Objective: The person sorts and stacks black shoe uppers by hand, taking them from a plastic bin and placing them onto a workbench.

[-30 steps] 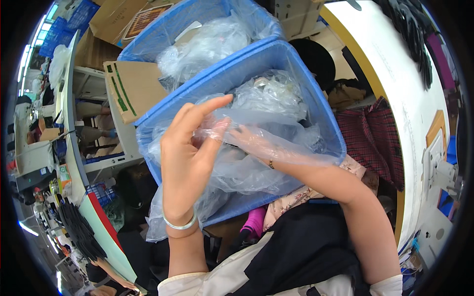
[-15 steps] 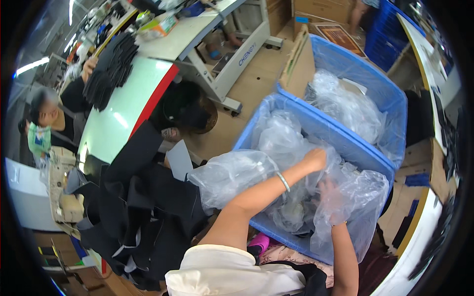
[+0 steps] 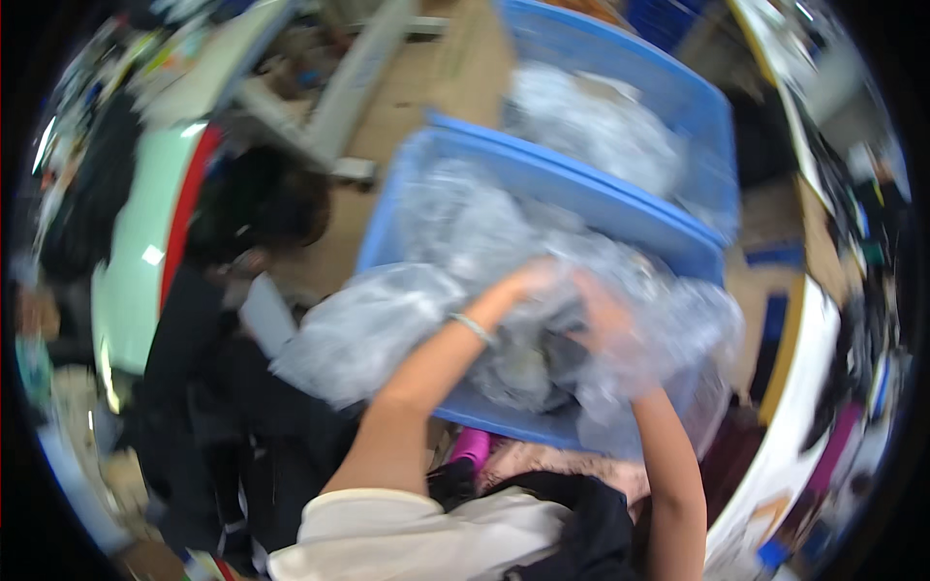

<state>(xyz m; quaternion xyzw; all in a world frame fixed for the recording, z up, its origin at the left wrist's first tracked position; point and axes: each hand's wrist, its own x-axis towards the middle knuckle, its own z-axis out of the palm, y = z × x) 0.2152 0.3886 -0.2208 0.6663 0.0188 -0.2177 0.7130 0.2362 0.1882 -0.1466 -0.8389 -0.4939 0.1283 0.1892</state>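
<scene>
Over the nearer blue bin (image 3: 397, 203), both of my hands are among crumpled clear plastic bags (image 3: 465, 228). My left hand (image 3: 533, 278), with a pale bangle on its wrist, looks closed on the plastic near the bin's middle, though its fingertips are blurred. My right hand (image 3: 605, 315) is just to its right, partly behind clear film and smeared by motion, so its grip is unclear. Something dark grey (image 3: 564, 363) shows below the hands inside the plastic. One puffed bag (image 3: 373, 329) bulges over the bin's left edge.
A second blue bin (image 3: 712, 116) with more clear plastic stands directly behind, cardboard (image 3: 475, 68) at its left. Black fabric pieces (image 3: 262, 416) are heaped at my left, below a pale green table (image 3: 145, 223) with a red edge. A white-topped table (image 3: 790, 387) borders the right.
The view has shifted, so the bins appear further left and higher. My hands have come closer together over the plastic. The person at the far left is no longer clearly visible.
</scene>
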